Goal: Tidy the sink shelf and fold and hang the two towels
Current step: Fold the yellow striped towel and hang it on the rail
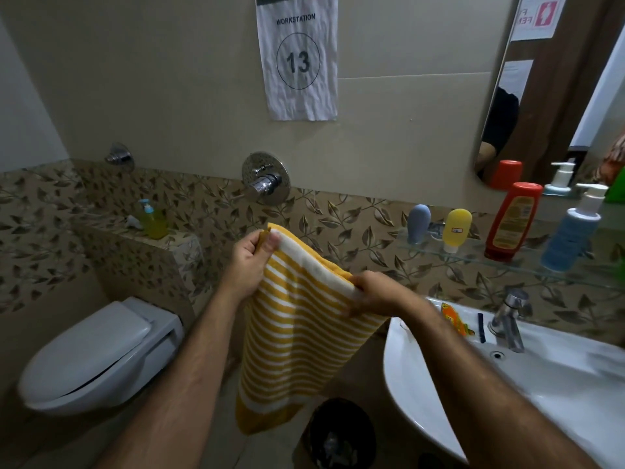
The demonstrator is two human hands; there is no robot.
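Where glass shelf [507, 262] meets leaf-tiled wall [355, 228], bottles, sink [558, 384]

We hold a yellow-and-white striped towel [297, 330] up between the toilet [101, 353] and the sink [439, 401]; our left hand [248, 265] pinches its upper corner and our right hand [375, 292] grips the top edge lower down, so the cloth hangs doubled below them. On the glass shelf [473, 257] to our right stand a grey-blue tube [417, 223], a yellow tube [456, 230], a red bottle [512, 221] and a blue pump bottle [573, 231]. A black bin [341, 434] sits below the towel.
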